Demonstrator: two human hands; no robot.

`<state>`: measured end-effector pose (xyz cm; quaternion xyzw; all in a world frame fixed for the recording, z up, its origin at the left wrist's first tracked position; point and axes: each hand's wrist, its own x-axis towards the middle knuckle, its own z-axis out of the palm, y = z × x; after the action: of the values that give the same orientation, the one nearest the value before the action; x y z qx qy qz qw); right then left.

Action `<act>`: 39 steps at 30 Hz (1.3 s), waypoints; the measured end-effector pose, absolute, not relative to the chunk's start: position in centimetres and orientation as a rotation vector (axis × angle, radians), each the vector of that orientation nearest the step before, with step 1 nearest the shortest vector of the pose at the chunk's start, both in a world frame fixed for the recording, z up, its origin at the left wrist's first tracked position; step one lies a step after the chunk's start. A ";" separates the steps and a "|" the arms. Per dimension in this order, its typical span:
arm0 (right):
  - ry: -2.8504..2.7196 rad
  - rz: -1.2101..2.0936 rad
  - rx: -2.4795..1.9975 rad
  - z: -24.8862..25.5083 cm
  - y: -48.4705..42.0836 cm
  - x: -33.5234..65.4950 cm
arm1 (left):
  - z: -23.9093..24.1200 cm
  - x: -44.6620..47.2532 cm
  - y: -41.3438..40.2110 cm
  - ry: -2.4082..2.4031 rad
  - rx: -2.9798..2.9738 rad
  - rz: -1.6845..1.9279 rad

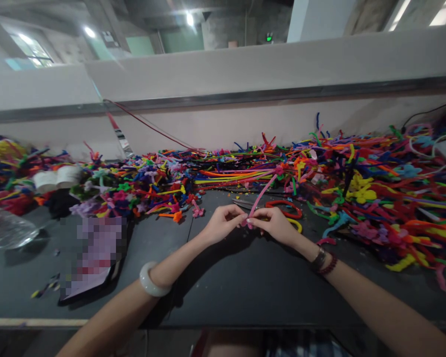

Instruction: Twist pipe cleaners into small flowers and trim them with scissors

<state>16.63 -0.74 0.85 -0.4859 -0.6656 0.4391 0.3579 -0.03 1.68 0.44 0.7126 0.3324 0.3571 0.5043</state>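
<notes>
A pink pipe cleaner (260, 197) stands up from between my two hands, its lower end bent into small loops. My left hand (225, 221) pinches the looped end from the left. From the other side, the thumb and fingers of my right hand (274, 224) close on the same pipe cleaner near its base. Scissors with red and yellow handles (288, 206) lie on the dark table (215, 282) just behind my right hand, partly hidden by it. A small pink twisted piece (197, 209) rests on the table to the left of my hands.
Heaps of coloured pipe cleaners (364, 186) run along the back and right. Twisted flower-like pieces (115, 191) pile up at the left. A phone or tablet (92, 258), white rolls (57, 178) and clear plastic (7, 228) lie left. A low partition (223, 72) stands behind.
</notes>
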 end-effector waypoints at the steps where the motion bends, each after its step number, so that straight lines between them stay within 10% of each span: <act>1: -1.713 1.153 -1.250 0.9 -0.8 16.6 | 0.5 0.0 1.6 0.812 1.745 0.871; 39: -1.501 1.404 -1.117 0.4 -0.3 16.8 | 0.2 0.1 1.7 0.709 1.623 0.820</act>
<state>16.77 -0.29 0.39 -0.4395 -0.5908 0.5526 0.3904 0.12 1.70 0.24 0.6887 0.3009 0.3478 0.5605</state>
